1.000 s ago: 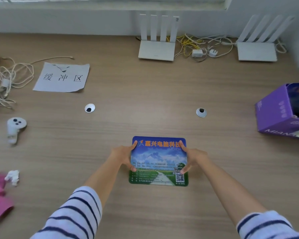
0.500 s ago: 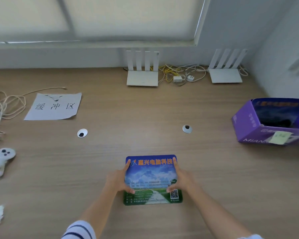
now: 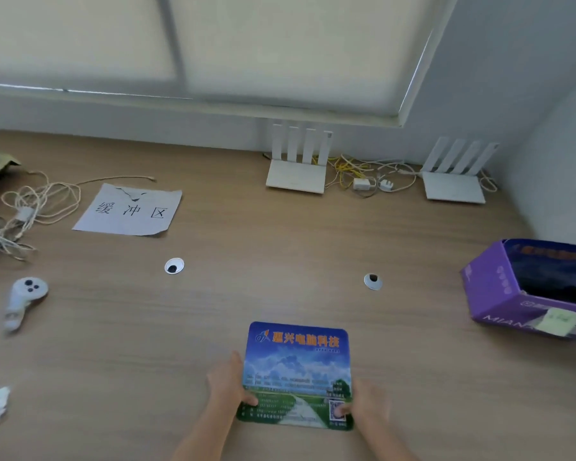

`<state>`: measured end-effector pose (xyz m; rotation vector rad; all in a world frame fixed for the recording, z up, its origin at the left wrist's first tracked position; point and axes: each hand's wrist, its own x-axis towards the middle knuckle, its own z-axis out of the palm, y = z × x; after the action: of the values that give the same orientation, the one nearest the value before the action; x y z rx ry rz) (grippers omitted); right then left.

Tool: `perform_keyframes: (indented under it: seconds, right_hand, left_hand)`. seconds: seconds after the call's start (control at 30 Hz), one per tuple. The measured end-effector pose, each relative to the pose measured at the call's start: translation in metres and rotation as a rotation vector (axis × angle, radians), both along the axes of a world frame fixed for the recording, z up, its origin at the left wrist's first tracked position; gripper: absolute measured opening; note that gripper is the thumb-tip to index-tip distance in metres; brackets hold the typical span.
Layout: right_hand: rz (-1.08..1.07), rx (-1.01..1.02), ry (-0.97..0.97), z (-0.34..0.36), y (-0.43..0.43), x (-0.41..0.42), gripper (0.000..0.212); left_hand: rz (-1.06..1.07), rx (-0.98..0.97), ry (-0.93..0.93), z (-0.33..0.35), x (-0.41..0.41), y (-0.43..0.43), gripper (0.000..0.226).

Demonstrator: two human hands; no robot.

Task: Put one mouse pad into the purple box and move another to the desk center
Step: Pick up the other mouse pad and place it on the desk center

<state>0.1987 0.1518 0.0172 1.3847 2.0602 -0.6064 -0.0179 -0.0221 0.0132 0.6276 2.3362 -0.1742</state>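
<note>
Mouse pad (image 3: 298,371) is lying flat on the table (image 3: 280,261), long axis running away from the person, title edge farthest; left hand (image 3: 228,384) and right hand (image 3: 363,405) are pinching its near side edges.

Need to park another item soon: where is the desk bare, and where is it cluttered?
Bare wood lies between the two googly eyes, above the mouse pad, and from the pad right to the purple box. Crowded: cords and controller at left, routers and cables along the wall.
</note>
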Motion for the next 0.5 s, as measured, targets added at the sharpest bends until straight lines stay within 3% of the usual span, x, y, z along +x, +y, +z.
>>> perform_keyframes:
  seconds: [0.1,0.2,0.33,0.5]
  right_hand:
    - [0.004,0.039,-0.024,0.004,-0.001,0.0,0.031]
    - [0.021,0.047,-0.005,-0.002,-0.006,-0.003,0.033]
    - [0.024,0.078,0.017,-0.006,-0.009,-0.003,0.022]
    - [0.003,0.144,0.024,-0.013,-0.016,0.003,0.028]
  left_hand:
    - [0.026,0.041,-0.008,-0.005,0.006,0.0,0.078]
    - [-0.007,0.011,-0.019,-0.006,0.014,-0.001,0.076]
    - [-0.075,0.052,0.042,-0.008,0.026,0.0,0.049]
    - [-0.193,0.054,0.128,-0.02,0.042,-0.006,0.058]
